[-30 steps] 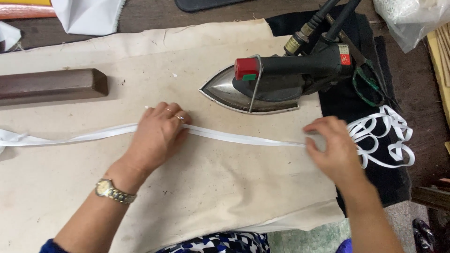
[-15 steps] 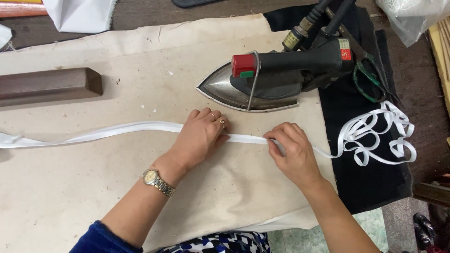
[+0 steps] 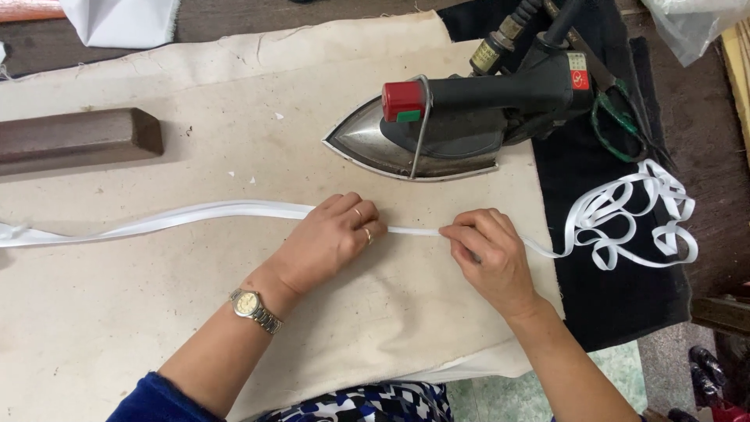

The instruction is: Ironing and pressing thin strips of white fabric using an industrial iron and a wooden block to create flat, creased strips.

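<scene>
A long white fabric strip (image 3: 164, 220) lies across the beige pressing cloth (image 3: 234, 101) from the left edge to a loose tangle (image 3: 637, 215) at the right. My left hand (image 3: 332, 238) presses down on the strip near the middle, fingers curled over it. My right hand (image 3: 488, 254) pinches the strip a short way to the right, so a short narrow folded stretch (image 3: 414, 231) runs between the two hands. A wristwatch (image 3: 251, 308) sits on my left wrist.
A heavy iron (image 3: 449, 121) with a black handle and red knob rests just behind my hands. A dark wooden block (image 3: 74, 141) lies at the far left. Green-handled scissors (image 3: 621, 117) lie on black fabric (image 3: 617, 297) at the right.
Both hands have slid along the strip and come closer together; the left moved right, the right moved left. The strip's loose tangle stays at the right.
</scene>
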